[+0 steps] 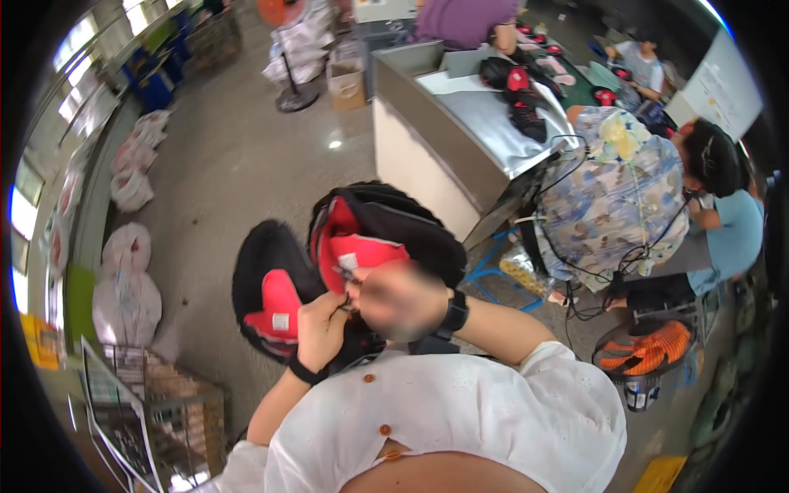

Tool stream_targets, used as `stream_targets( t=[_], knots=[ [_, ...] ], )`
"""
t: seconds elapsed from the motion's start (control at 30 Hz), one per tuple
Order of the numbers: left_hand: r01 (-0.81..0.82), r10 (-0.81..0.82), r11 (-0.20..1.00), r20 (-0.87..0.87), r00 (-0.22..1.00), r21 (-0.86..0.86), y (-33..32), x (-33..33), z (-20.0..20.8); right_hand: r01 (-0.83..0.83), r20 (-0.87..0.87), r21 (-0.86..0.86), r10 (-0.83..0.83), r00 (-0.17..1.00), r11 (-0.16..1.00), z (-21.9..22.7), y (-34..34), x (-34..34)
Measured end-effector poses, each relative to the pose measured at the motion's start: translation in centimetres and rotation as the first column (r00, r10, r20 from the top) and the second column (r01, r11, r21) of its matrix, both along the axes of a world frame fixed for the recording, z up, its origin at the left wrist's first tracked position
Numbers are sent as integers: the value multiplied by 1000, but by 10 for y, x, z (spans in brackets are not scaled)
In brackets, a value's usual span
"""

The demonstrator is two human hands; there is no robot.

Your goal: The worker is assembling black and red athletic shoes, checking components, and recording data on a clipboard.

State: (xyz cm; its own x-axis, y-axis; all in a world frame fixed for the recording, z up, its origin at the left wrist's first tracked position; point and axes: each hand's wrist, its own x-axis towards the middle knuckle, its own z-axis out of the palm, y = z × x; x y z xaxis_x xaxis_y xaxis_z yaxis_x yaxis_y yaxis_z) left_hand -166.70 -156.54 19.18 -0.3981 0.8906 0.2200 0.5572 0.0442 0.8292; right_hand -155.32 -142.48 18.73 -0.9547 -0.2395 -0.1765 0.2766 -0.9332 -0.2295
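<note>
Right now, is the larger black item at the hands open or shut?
The black item looks open: red fabric shows inside it.

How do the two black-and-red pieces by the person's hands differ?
The left piece looks like a narrow oval; the right piece looks broader. The left piece's red is a compact patch toward its lower end, while the right piece's red runs up its left side. Both carry a small white label.

Daylight glares white through the windows (pixel 76 41) at left; the grey floor (pixel 214 156) catches a small bright glint. A round blur hides the right hand (pixel 403 301), and edges curve into black corners.
</note>
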Motion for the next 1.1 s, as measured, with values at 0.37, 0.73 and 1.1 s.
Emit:
stream_targets(
  t=[0.37, 0.73, 1.1],
  knots=[
    [182, -182, 983, 95, 979, 17, 190, -166, 9, 411, -264, 386, -328, 907, 826, 10, 152, -132],
    [316, -327, 942, 91, 941, 110, 409, -292, 58, 769, -425, 417, -644, 636, 485, 88, 330, -148],
    [540, -373, 775, -452, 810, 328, 595, -243, 235, 427, -961, 274, -267, 76, -862, 150, 463, -114]
  ],
)
